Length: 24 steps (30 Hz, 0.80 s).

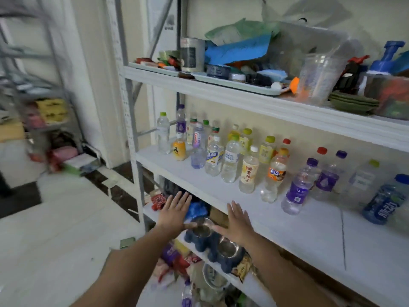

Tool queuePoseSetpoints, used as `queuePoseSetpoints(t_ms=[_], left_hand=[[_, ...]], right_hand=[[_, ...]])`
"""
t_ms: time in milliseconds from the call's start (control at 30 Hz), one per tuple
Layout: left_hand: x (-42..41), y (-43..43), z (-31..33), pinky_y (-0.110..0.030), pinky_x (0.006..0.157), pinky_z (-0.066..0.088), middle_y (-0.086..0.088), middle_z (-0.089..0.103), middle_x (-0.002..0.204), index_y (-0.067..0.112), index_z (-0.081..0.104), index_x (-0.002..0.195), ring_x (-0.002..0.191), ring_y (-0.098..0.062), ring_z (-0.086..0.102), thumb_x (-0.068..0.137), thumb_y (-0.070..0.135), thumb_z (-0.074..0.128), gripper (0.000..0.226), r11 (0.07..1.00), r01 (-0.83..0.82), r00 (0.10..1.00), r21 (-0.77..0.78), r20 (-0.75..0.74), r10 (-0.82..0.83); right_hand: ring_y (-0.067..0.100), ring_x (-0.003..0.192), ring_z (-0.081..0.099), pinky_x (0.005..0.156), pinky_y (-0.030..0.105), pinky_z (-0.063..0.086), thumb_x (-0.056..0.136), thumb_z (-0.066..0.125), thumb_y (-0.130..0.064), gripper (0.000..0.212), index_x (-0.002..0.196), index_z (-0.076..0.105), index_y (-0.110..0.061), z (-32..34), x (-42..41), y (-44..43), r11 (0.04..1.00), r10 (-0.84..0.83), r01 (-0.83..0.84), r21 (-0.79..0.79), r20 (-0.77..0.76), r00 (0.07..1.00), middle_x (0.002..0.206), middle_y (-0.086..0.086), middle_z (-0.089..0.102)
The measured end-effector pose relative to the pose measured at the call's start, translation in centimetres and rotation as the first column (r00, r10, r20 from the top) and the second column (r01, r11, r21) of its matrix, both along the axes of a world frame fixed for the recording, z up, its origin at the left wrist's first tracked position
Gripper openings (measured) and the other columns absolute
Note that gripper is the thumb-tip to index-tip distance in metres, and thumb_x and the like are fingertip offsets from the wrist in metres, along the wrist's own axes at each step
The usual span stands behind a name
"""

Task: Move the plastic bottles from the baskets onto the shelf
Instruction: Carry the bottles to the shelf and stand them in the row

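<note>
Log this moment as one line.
left hand: open, empty | right hand: open, empty | clear plastic bottles: standing on white middle shelf | baskets: unseen

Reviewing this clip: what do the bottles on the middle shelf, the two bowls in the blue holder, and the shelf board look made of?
Bottles: clear plastic, see-through walls, coloured caps. Bowls: likely polished metal, mirror-like glints. Shelf board: white, matte; painted wood or laminate, unclear.
</note>
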<state>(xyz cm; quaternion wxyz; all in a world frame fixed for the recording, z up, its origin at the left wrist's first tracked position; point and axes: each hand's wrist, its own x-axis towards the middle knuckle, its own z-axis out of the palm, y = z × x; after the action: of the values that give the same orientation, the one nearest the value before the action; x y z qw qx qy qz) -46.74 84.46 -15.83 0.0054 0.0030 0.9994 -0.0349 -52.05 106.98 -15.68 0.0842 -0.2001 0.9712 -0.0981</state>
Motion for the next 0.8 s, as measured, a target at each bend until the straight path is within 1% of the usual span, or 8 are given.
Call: queuePoseSetpoints(t_ms=[67, 133, 233, 300, 400, 533, 700, 800], left_hand=[[4.9, -4.9, 0.6, -0.040, 0.118, -0.012, 0.001, -0.018, 0.159, 0.018, -0.012, 0.153, 0.148, -0.022, -0.017, 0.088, 0.073, 0.030, 0.095, 0.994, -0.105, 0.995, 0.009, -0.002, 0.105], [10.2, -9.6, 1.1, -0.040, 0.118, -0.013, 0.000, -0.018, 0.160, 0.018, -0.013, 0.153, 0.148, -0.021, -0.018, 0.087, 0.074, 0.029, 0.096, 0.976, -0.219, 0.976, -0.013, -0.003, 0.219], [18.7, -15.9, 1.9, -0.041, 0.118, -0.012, -0.001, -0.018, 0.160, 0.017, -0.015, 0.152, 0.147, -0.021, -0.018, 0.088, 0.074, 0.027, 0.096, 0.914, -0.402, 0.915, -0.053, -0.013, 0.402], [24.6, -19.4, 2.2, -0.042, 0.118, -0.011, -0.002, -0.019, 0.160, 0.016, -0.016, 0.152, 0.147, -0.022, -0.019, 0.088, 0.073, 0.027, 0.095, 0.855, -0.516, 0.857, -0.053, -0.020, 0.515], [33.3, -23.8, 2.8, -0.042, 0.118, -0.011, -0.003, -0.019, 0.160, 0.016, -0.016, 0.152, 0.147, -0.023, -0.020, 0.089, 0.072, 0.027, 0.096, 0.731, -0.681, 0.732, -0.042, -0.039, 0.680], [43.2, -27.3, 3.3, -0.043, 0.119, -0.010, -0.003, -0.020, 0.160, 0.015, -0.016, 0.152, 0.147, -0.024, -0.020, 0.088, 0.073, 0.027, 0.096, 0.538, -0.843, 0.538, -0.014, -0.066, 0.840], [54.4, -28.2, 3.1, -0.043, 0.120, -0.007, -0.003, -0.018, 0.161, 0.015, -0.013, 0.153, 0.148, -0.024, -0.018, 0.089, 0.071, 0.031, 0.096, 0.288, -0.956, 0.284, 0.051, -0.076, 0.956], [60.2, -28.0, 2.7, -0.043, 0.118, -0.010, -0.004, -0.017, 0.161, 0.015, -0.013, 0.153, 0.148, -0.025, -0.016, 0.089, 0.069, 0.036, 0.096, 0.129, -0.990, 0.126, 0.062, -0.056, 0.990]], right_hand=[[0.023, 0.149, -0.013, 0.120, 0.042, -0.005, 0.081, 0.034, -0.080, 0.108, 0.154, -0.010, -0.013, 0.7, 2.3, -5.4, 0.990, 0.133, -0.133, 0.037, -0.015, 0.991, 0.161, 0.007, -0.016], [0.023, 0.149, -0.013, 0.120, 0.043, -0.004, 0.076, 0.030, -0.084, 0.113, 0.153, -0.011, -0.012, 1.5, 5.1, -11.3, 0.965, 0.261, -0.260, 0.029, -0.024, 0.965, 0.161, 0.006, -0.017], [0.023, 0.149, -0.013, 0.120, 0.043, -0.006, 0.082, 0.041, -0.077, 0.110, 0.153, -0.011, -0.011, 2.7, 10.4, -20.2, 0.897, 0.440, -0.441, -0.014, -0.055, 0.896, 0.161, 0.008, -0.017], [0.022, 0.149, -0.014, 0.120, 0.042, -0.006, 0.083, 0.045, -0.074, 0.110, 0.153, -0.010, -0.011, 3.4, 14.5, -25.8, 0.831, 0.552, -0.554, -0.048, -0.054, 0.832, 0.161, 0.008, -0.017], [0.020, 0.148, -0.017, 0.120, 0.042, -0.008, 0.084, 0.047, -0.072, 0.108, 0.154, -0.009, -0.013, 4.1, 20.8, -33.2, 0.708, 0.700, -0.701, -0.090, -0.041, 0.713, 0.161, 0.006, -0.017], [0.020, 0.149, -0.015, 0.120, 0.041, -0.007, 0.082, 0.048, -0.073, 0.108, 0.154, -0.006, -0.014, 4.2, 28.3, -40.7, 0.544, 0.833, -0.835, -0.082, -0.070, 0.549, 0.162, 0.006, -0.013], [0.021, 0.149, -0.013, 0.119, 0.038, -0.007, 0.080, 0.051, -0.073, 0.107, 0.154, -0.004, -0.018, 4.1, 37.3, -47.9, 0.313, 0.943, -0.946, -0.088, -0.092, 0.320, 0.162, 0.005, -0.011], [0.021, 0.149, -0.013, 0.119, 0.038, -0.008, 0.081, 0.052, -0.072, 0.108, 0.155, -0.005, -0.016, 4.2, 42.7, -51.4, 0.162, 0.982, -0.983, -0.084, -0.085, 0.169, 0.162, 0.005, -0.012]])
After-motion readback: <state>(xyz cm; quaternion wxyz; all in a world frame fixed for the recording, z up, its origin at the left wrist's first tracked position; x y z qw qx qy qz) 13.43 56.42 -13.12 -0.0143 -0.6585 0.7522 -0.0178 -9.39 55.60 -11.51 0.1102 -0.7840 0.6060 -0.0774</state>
